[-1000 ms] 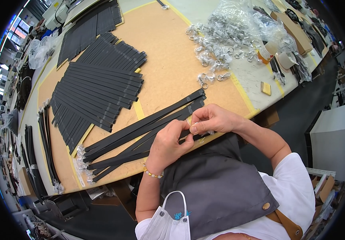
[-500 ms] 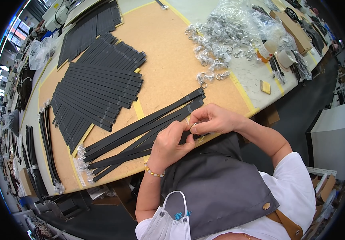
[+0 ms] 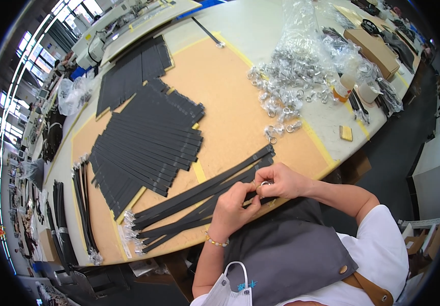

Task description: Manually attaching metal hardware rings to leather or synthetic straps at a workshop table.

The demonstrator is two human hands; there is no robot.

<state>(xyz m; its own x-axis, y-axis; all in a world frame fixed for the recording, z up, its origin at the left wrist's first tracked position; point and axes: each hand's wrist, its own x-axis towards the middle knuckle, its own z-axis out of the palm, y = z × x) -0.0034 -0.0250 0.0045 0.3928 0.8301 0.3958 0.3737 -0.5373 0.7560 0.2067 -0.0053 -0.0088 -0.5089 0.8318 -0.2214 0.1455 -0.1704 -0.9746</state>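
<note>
Over the near edge of the table, my left hand (image 3: 234,205) and my right hand (image 3: 285,182) meet fingertip to fingertip. A small silvery metal ring (image 3: 266,183) shows in the pinched fingers of my right hand. The thumb and forefinger of my left hand are drawn together right beside it; what they pinch is hidden by the fingers. Just beyond and left of my hands lie long flat black straps (image 3: 179,206), partly covered by my left hand. Their left ends carry metal fittings in clear plastic wrap (image 3: 129,224).
A fanned stack of black straps (image 3: 146,145) covers the board's left. At the far right lies a heap of plastic-wrapped metal ring clasps (image 3: 288,76), near an orange-labelled bottle (image 3: 343,87) and a cardboard box (image 3: 372,51). A yellow block (image 3: 345,133) sits near the right edge.
The whole view has shifted, so table and hands appear lower and further right. My hands stay together at the same place by the table edge, the ring now showing more plainly.
</note>
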